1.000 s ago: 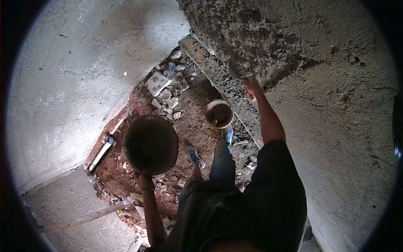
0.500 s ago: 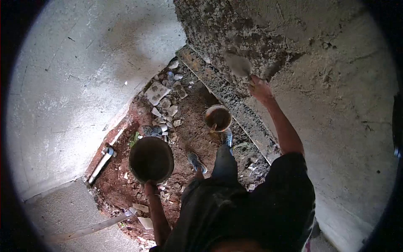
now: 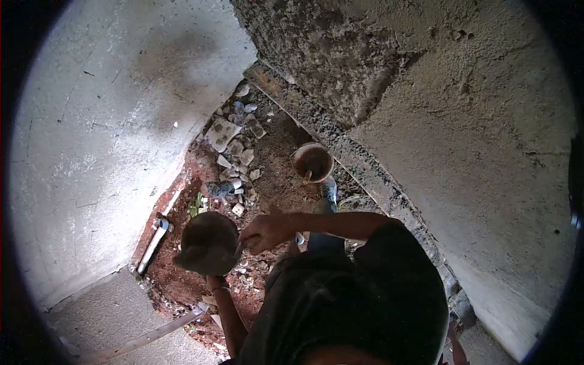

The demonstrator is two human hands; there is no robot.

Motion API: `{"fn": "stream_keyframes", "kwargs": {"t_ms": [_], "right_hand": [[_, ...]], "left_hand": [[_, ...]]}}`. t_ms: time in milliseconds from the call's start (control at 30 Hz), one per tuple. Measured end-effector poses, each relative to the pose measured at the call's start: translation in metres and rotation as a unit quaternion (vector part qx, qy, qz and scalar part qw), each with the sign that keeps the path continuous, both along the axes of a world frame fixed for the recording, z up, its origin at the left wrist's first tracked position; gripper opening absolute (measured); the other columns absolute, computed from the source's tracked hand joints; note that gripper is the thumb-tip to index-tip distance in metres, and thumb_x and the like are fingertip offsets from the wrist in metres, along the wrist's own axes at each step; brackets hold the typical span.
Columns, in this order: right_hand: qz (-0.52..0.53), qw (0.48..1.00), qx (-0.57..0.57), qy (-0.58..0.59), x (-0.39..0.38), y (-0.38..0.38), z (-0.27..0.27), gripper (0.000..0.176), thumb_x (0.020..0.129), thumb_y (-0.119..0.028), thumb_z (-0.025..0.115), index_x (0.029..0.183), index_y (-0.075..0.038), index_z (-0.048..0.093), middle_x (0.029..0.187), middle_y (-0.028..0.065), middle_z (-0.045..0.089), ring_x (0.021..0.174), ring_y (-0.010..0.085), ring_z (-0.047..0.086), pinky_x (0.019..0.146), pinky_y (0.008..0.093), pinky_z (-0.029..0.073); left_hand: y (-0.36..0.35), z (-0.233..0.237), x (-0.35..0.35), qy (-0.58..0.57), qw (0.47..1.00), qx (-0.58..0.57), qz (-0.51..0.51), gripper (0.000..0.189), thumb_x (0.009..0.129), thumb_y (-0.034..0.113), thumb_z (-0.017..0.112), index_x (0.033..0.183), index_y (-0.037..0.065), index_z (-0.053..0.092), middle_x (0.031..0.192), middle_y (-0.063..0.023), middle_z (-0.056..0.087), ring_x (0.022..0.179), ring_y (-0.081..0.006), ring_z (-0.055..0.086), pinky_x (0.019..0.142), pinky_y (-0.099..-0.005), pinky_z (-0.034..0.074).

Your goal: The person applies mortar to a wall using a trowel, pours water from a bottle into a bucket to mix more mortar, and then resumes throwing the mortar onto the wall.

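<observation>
A round dark pan is held at its lower rim by my left hand, whose fingers are mostly hidden under it. My right hand is closed around the handle of a trowel at the pan's right edge. The trowel's blade is hard to tell from the dark pan; something grey and blurred lies across the pan and sticks out at its lower left. To the right rises a wall with a rough, dark patch of mortar.
A bucket with a stick-like handle in it stands by my foot. Broken tile and stone pieces lie in the corner. A pale pipe lies at left, and a mortar-covered board runs along the wall's base.
My right hand has come away from the wall, down and left to the pan, with the trowel. The pan has moved slightly left and down.
</observation>
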State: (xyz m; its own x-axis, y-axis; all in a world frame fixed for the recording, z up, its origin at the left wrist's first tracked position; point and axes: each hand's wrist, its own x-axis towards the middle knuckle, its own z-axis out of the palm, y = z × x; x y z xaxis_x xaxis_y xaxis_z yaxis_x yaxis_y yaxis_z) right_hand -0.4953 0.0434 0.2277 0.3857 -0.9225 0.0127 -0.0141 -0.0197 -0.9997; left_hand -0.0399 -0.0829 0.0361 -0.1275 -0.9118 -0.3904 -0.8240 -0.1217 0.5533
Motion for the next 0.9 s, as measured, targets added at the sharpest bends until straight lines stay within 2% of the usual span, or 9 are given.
{"fn": "stream_keyframes", "kwargs": {"t_ms": [67,167,267,300,367,533,600,733,900], "right_hand": [[0.075,0.989,0.101,-0.075,-0.014,0.004,-0.008,0.034,0.081,-0.024,0.059,0.109,-0.006,0.056,0.085,0.0094,0.063,0.075,0.0196,0.059,0.064,0.0322,0.048],[-0.043,0.984,0.137,-0.102,-0.077,0.034,-0.086,0.038,0.08,-0.023,0.062,0.113,-0.006,0.054,0.083,0.0038,0.06,0.069,0.0117,0.054,0.059,0.0273,0.045],[-0.275,0.862,0.338,-0.257,-0.209,0.141,-0.15,0.039,0.081,-0.021,0.06,0.116,-0.006,0.05,0.082,0.0059,0.059,0.069,0.0132,0.055,0.059,0.0294,0.046],[-0.355,0.823,0.325,-0.302,-0.227,0.175,-0.128,0.04,0.082,-0.021,0.059,0.117,-0.006,0.049,0.082,0.0066,0.059,0.069,0.0138,0.055,0.059,0.0302,0.047],[-0.398,0.8,0.328,-0.305,-0.196,0.214,-0.082,0.041,0.082,-0.02,0.058,0.119,-0.006,0.047,0.082,0.008,0.058,0.068,0.0148,0.055,0.059,0.0316,0.048],[-0.336,0.882,0.327,-0.039,-0.109,0.176,-0.055,0.036,0.08,-0.025,0.06,0.11,-0.005,0.052,0.079,0.0109,0.059,0.07,0.0216,0.057,0.063,0.0377,0.049],[-0.28,0.91,0.182,0.245,-0.093,0.157,-0.037,0.028,0.079,-0.016,0.059,0.103,-0.005,0.052,0.074,0.0108,0.057,0.06,0.0219,0.055,0.057,0.0354,0.047],[-0.242,0.798,-0.211,0.509,-0.072,0.129,-0.017,0.021,0.078,-0.016,0.055,0.094,-0.002,0.051,0.071,0.0139,0.054,0.066,0.0316,0.057,0.059,0.0418,0.048],[-0.176,0.745,0.141,0.628,-0.04,0.084,0.055,0.042,0.071,-0.015,0.06,0.106,0.002,0.047,0.083,0.0175,0.059,0.073,0.0322,0.06,0.058,0.0402,0.051]], "left_hand": [[0.005,0.003,-0.012,0.025,1.0,-0.008,0.009,0.047,0.073,0.025,0.061,0.116,0.011,0.049,0.11,-0.01,0.056,0.097,-0.0315,0.054,0.084,-0.0474,0.045],[0.015,0.019,-0.043,0.35,0.82,0.111,0.439,0.061,0.057,-0.001,0.061,0.115,0.018,0.049,0.098,-0.0152,0.057,0.078,-0.0344,0.058,0.063,-0.0516,0.05],[0.019,0.017,-0.061,0.387,0.802,0.114,0.44,0.073,0.054,-0.006,0.055,0.121,0.018,0.039,0.106,-0.018,0.053,0.08,-0.0398,0.056,0.063,-0.0575,0.048],[0.035,0.062,-0.112,0.366,0.823,0.087,0.425,0.065,0.056,-0.005,0.055,0.117,0.014,0.041,0.104,-0.0173,0.054,0.081,-0.0383,0.056,0.066,-0.0566,0.048],[0.025,0.021,-0.091,0.399,0.83,0.132,0.366,0.057,0.061,-0.001,0.055,0.114,0.013,0.042,0.096,-0.0116,0.054,0.073,-0.0299,0.054,0.057,-0.0476,0.046],[0.023,0.067,-0.21,0.276,0.889,0.145,0.337,0.051,0.062,0.002,0.055,0.111,0.011,0.046,0.089,-0.0058,0.054,0.072,-0.0209,0.051,0.055,-0.0341,0.042],[0.023,0.089,-0.24,0.324,0.905,0.108,0.253,0.046,0.062,0.002,0.055,0.107,0.007,0.051,0.087,-0.0048,0.055,0.072,-0.0177,0.051,0.056,-0.0316,0.043],[0.006,0.11,-0.269,0.428,0.898,0.063,0.081,0.044,0.062,-0.002,0.051,0.105,0.004,0.055,0.085,-0.0056,0.058,0.072,-0.0158,0.053,0.061,-0.0287,0.044],[-0.01,0.144,-0.301,0.483,0.872,-0.043,-0.064,0.044,0.061,0.003,0.052,0.105,0.003,0.058,0.088,-0.0117,0.063,0.073,-0.0222,0.059,0.067,-0.0329,0.047]]}}
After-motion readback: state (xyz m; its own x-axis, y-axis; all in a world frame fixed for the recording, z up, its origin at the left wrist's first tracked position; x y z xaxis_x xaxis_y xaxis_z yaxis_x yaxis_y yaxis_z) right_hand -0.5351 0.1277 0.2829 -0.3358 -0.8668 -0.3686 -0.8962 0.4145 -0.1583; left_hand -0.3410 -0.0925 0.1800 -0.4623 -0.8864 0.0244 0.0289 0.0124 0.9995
